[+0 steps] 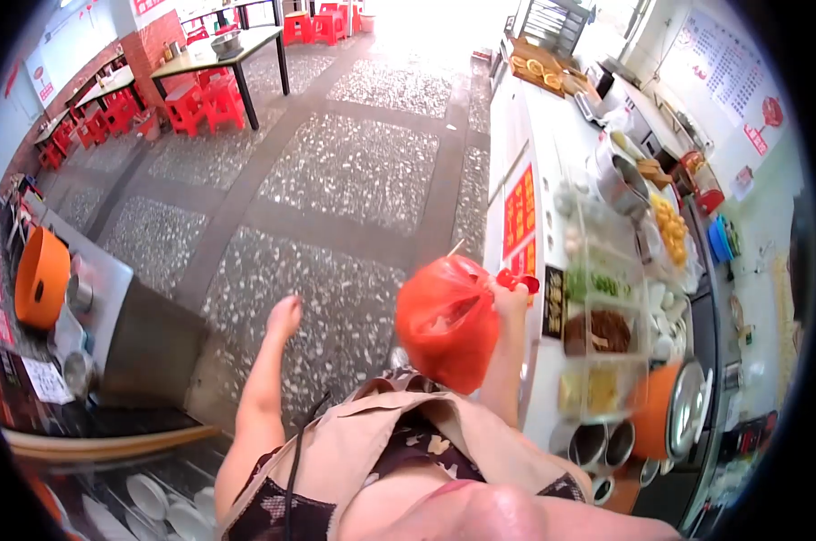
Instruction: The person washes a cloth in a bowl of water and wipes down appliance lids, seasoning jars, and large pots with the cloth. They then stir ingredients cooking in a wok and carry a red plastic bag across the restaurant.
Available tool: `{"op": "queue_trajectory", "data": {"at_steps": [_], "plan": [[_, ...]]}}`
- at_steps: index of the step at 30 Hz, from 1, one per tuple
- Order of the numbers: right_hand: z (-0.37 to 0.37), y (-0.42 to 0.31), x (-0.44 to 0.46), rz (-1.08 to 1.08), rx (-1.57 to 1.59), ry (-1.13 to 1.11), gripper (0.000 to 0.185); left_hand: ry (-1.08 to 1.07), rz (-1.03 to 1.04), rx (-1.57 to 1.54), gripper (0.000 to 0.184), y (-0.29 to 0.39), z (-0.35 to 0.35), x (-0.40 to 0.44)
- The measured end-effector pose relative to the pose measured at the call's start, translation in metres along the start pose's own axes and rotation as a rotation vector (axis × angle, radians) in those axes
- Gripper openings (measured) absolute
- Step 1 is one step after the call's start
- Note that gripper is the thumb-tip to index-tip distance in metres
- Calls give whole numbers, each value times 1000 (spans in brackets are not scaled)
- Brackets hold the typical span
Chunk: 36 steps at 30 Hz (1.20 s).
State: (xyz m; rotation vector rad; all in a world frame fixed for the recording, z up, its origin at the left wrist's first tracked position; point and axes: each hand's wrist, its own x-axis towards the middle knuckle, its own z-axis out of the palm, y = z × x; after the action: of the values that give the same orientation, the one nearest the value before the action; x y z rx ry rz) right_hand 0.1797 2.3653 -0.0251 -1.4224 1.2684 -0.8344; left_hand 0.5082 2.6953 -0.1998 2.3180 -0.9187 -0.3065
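Observation:
My right hand (509,293) is closed around the gathered top of a red plastic bag (448,325). The bag hangs full and bulging in front of my body, and its contents are hidden by the plastic. A thin stick (456,246) shows at the bag's upper edge. Out to my other side, my left hand (286,316) hangs over the floor with its fingers loosely curled in. Nothing shows in it, and it touches nothing.
Along my right runs a white counter (516,149) with clear food bins (606,334), a metal pot (624,185) and an orange pot (660,410). On my left stand a steel unit (151,352) and an orange tub (42,278). Red stools (187,106) and a table (218,56) stand farther off.

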Motion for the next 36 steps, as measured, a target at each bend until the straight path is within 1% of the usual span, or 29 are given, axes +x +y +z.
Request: {"op": "queue_trajectory", "data": {"at_steps": [1,2,3,4,8,9,10,11,14,15,16,18,19,20,21,22,23,24,25,26,27,28,29,30,31,32,33,35,36], "plan": [[18,-8,37,6,49,-49,9,80,-300,36,27,-26,1,-3],[32,-23,66,14,43,-56,9,33,-492,45,29,-57,1,-16],[47,-42,94,33,-47,-20,11,-85,-703,141,32,-103,10,-35],[65,-58,126,47,-129,22,13,-205,-846,218,32,-126,12,-49],[123,-46,293,30,-203,55,21,-605,-1101,283,34,-127,13,-79],[144,-46,331,14,-268,138,24,-660,-1122,269,35,-120,17,-66],[167,-81,345,-76,-242,181,30,-711,-1137,257,35,-115,22,-45],[187,-89,381,-106,-319,185,33,-743,-1137,244,36,-113,28,-20],[251,-124,477,-123,-467,248,43,-744,-1038,213,37,-125,40,115],[273,-142,504,-167,-502,321,43,-693,-962,213,38,-136,43,177],[293,-155,533,-182,-424,290,44,-592,-865,220,38,-150,48,252],[331,-189,588,-146,-421,263,44,-363,-685,216,39,-168,47,429],[352,-204,614,-196,-396,310,44,-267,-643,176,36,-166,41,530],[376,-219,642,-251,-370,357,44,-89,-576,29,31,-130,17,629],[401,-234,667,-281,-369,391,47,5,-394,-30,28,-127,11,726],[428,-245,697,-279,-365,395,47,43,-292,-152,27,-128,7,821],[453,-254,729,-205,-338,366,49,85,-225,-157,24,-101,-11,901],[476,-261,762,-134,-318,334,50,189,-34,-225,23,-95,-16,972],[506,-261,799,-165,-328,397,55,190,-33,-263,22,-70,-38,1028],[535,-263,831,-167,-334,393,55,189,-32,-297,20,-46,-60,1068],[565,-272,866,-181,-384,437,58,198,-34,-302,20,-64,-53,1105],[595,-287,901,-200,-429,482,60,255,-103,-287,22,-99,-44,1133],[623,-300,928,-168,-404,451,61,301,-171,-259,24,-125,-42,1148],[651,-312,955,-135,-380,420,63,275,-381,-201,27,-137,-38,1142],[680,-316,987,-142,-431,422,62,157,-548,-66,30,-167,-25,1127],[708,-326,1018,-157,-477,423,62,-45,-706,-56,32,-180,-23,1107],[735,-346,1039,-96,-458,313,59,-216,-720,150,35,-206,-7,1079],[794,-370,1090,-105,-441,339,59,-548,-878,228,34,-215,-6,1049],[828,-382,1117,-114,-421,369,58,-642,-951,214,34,-218,-9,1053]]}}
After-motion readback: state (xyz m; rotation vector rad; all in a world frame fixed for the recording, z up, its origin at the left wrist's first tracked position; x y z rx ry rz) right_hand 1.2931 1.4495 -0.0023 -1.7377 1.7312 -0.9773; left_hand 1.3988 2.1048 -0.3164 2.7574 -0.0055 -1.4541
